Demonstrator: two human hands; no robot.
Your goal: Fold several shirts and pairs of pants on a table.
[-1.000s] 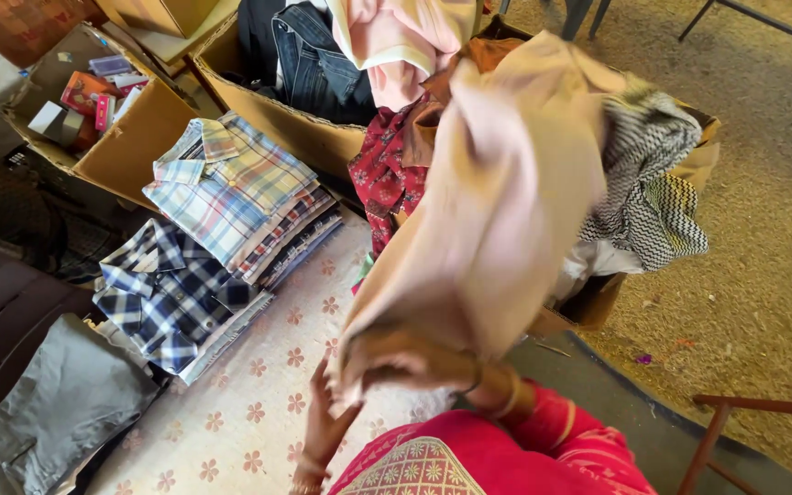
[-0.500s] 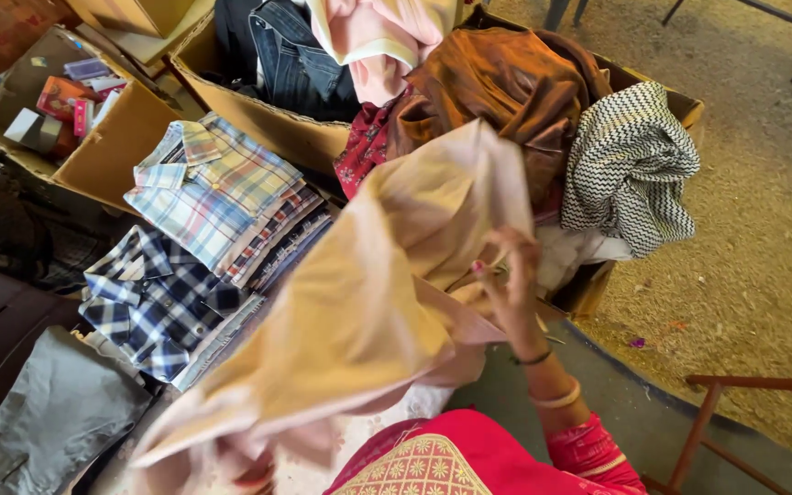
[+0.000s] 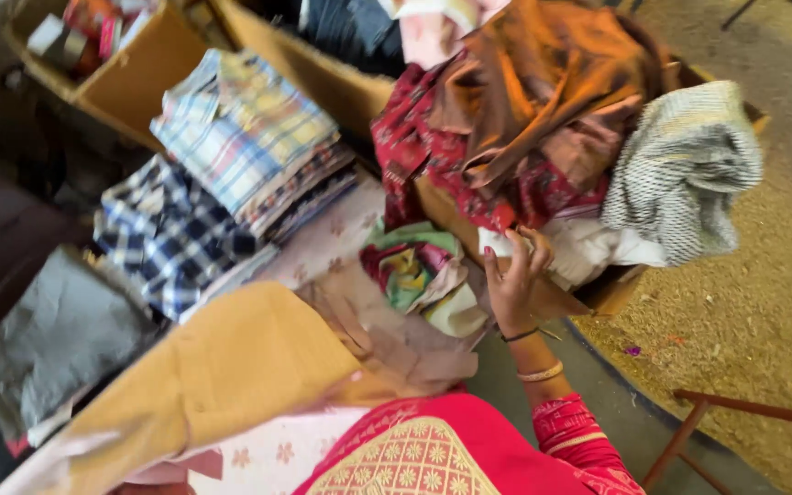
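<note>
Tan cloth (image 3: 231,376) could slide off the worktop (image 3: 323,243); right hand (image 3: 511,280) is open, left hand hidden.

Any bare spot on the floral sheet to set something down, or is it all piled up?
One free patch: floral sheet between the plaid shirt stack, the tan cloth and the green bundle. A second strip shows near the red sleeve. The cardboard box by the right hand is overflowing.
</note>
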